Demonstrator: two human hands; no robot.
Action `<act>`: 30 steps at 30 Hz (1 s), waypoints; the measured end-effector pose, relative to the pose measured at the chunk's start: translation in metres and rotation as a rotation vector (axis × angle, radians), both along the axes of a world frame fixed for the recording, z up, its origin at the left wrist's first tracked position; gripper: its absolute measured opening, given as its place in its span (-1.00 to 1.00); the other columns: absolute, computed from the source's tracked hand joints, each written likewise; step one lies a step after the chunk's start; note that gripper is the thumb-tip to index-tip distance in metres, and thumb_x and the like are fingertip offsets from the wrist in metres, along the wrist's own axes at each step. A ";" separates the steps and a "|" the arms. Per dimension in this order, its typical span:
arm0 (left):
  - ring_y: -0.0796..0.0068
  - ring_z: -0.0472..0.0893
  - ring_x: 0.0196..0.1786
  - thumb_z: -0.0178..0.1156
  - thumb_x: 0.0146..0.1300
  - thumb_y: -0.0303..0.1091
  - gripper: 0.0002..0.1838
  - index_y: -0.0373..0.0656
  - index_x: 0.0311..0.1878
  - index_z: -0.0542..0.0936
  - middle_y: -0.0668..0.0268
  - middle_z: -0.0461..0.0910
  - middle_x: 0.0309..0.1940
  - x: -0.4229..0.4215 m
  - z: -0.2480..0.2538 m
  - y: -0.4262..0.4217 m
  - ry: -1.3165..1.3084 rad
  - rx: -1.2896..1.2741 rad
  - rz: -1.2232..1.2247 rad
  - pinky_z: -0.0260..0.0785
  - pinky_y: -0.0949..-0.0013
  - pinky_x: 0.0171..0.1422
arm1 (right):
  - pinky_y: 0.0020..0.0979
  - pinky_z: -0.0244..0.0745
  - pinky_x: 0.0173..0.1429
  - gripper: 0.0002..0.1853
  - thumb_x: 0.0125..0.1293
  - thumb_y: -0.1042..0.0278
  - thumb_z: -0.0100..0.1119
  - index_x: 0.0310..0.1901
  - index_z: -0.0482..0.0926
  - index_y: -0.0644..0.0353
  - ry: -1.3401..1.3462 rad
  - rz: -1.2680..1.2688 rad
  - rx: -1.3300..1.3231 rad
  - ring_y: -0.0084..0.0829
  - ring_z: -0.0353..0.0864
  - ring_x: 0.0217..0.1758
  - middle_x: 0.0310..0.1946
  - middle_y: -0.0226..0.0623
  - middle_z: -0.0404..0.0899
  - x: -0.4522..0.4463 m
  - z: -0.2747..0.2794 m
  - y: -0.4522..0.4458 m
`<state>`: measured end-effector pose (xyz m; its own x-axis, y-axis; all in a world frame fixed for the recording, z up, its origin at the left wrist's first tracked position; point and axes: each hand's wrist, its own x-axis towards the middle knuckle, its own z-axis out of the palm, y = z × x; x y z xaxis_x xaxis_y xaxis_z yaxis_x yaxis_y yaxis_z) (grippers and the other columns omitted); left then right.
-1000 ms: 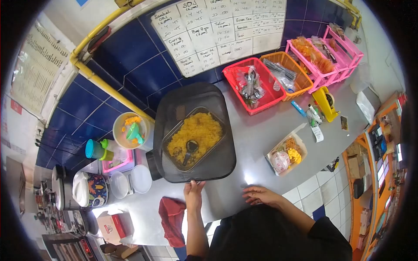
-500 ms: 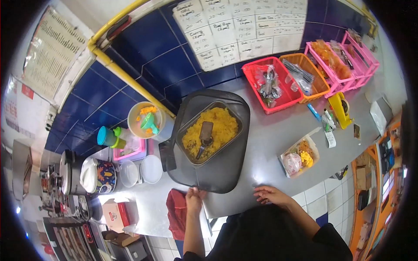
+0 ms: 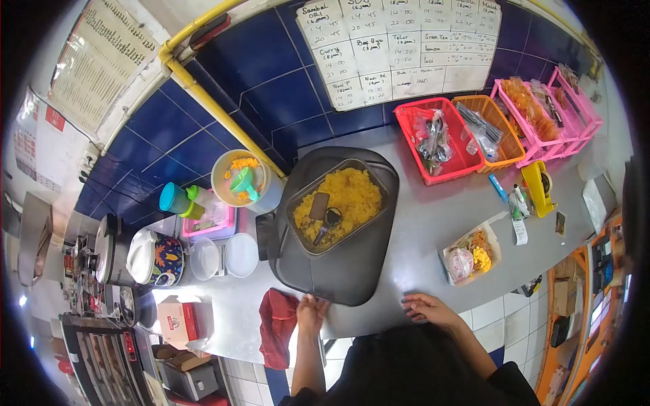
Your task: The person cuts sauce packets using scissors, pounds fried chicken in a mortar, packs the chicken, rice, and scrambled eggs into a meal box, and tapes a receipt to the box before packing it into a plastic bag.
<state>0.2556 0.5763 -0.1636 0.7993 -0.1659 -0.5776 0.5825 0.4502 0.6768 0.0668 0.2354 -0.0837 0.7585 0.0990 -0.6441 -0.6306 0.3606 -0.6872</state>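
Observation:
My left hand (image 3: 312,313) is at the front rim of a black electric cooker (image 3: 325,276), its fingers loosely bent and slightly apart, apparently touching the rim or the counter just below it. Over the counter's front edge, my right hand (image 3: 425,308) is stretched out with fingers apart and nothing in it. Inside the cooker sits a rectangular metal pan (image 3: 387,196) of yellow rice (image 3: 349,196). A dark-handled serving spoon (image 3: 318,206) stands in the rice. Beyond my right hand lies an open paper food box (image 3: 497,256) with rice, yellow egg and a wrapped bundle.
A red cloth (image 3: 276,325) hangs over the counter edge beside my left hand. Tub with green scoop (image 3: 245,183), clear round containers (image 3: 241,256) and a red-white box (image 3: 181,321) are left. Red basket (image 3: 440,172), orange basket (image 3: 504,152), pink rack (image 3: 542,152) and yellow tape dispenser (image 3: 538,193) stand right.
The view has shifted a little, so the counter's things appear farther right. Both hands keep nearly the same places by the counter edge; the rice pan and food box stay put.

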 end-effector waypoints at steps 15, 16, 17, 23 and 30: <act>0.07 0.64 0.12 -0.04 0.58 -0.25 -0.56 -0.52 0.19 0.24 -0.09 0.49 0.16 0.014 0.033 -0.169 0.016 0.217 -0.303 0.60 0.03 0.17 | -0.42 0.51 0.08 -0.57 0.52 0.03 0.11 0.16 0.57 0.23 -0.197 0.064 -0.309 -0.52 0.59 -0.07 -0.06 -0.29 0.66 -0.035 0.015 -0.028; 0.08 0.67 0.03 0.02 0.55 -0.21 -0.58 -0.42 0.18 0.31 -0.04 0.54 0.10 0.015 0.009 -0.166 0.035 0.190 -0.274 0.63 0.08 0.06 | -0.43 0.52 0.05 -0.56 0.52 -0.02 0.10 0.05 0.64 0.25 -0.155 0.152 -0.409 -0.51 0.61 -0.14 -0.16 -0.29 0.70 -0.038 0.032 -0.040; 0.08 0.67 0.03 0.02 0.55 -0.21 -0.58 -0.42 0.18 0.31 -0.04 0.54 0.10 0.017 0.008 -0.166 0.048 0.188 -0.325 0.63 0.08 0.06 | -0.41 0.54 -0.05 -0.48 0.53 -0.12 0.03 -0.14 0.72 0.26 -0.073 -0.067 -0.397 -0.49 0.63 -0.27 -0.38 -0.33 0.70 -0.042 0.046 -0.045; 0.22 0.68 -0.09 0.13 0.44 -0.30 -0.68 -0.25 0.15 0.45 0.06 0.60 0.00 -0.015 0.038 -0.200 0.156 0.392 -0.387 0.59 0.21 -0.06 | -0.32 0.55 0.04 -0.69 0.32 0.42 0.04 0.08 0.48 0.25 -0.185 -0.573 -1.069 -0.34 0.55 0.10 0.07 -0.15 0.57 -0.067 0.058 -0.162; -0.03 0.57 0.18 0.35 0.20 -0.32 -0.42 -0.29 0.28 0.48 -0.04 0.60 0.12 -0.066 0.141 -0.329 -1.316 0.827 -0.785 0.24 0.05 0.44 | -0.14 0.24 0.50 -0.21 0.04 0.46 0.26 0.41 0.32 0.07 -0.443 -0.037 -1.352 0.00 0.37 0.41 0.35 0.03 0.35 -0.008 0.100 -0.263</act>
<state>0.1892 0.2476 -0.0221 0.6463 -0.7331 0.2119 -0.6076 -0.3263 0.7241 0.0585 -0.0277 0.0162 0.9076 -0.4153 0.0620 -0.2810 -0.7105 -0.6452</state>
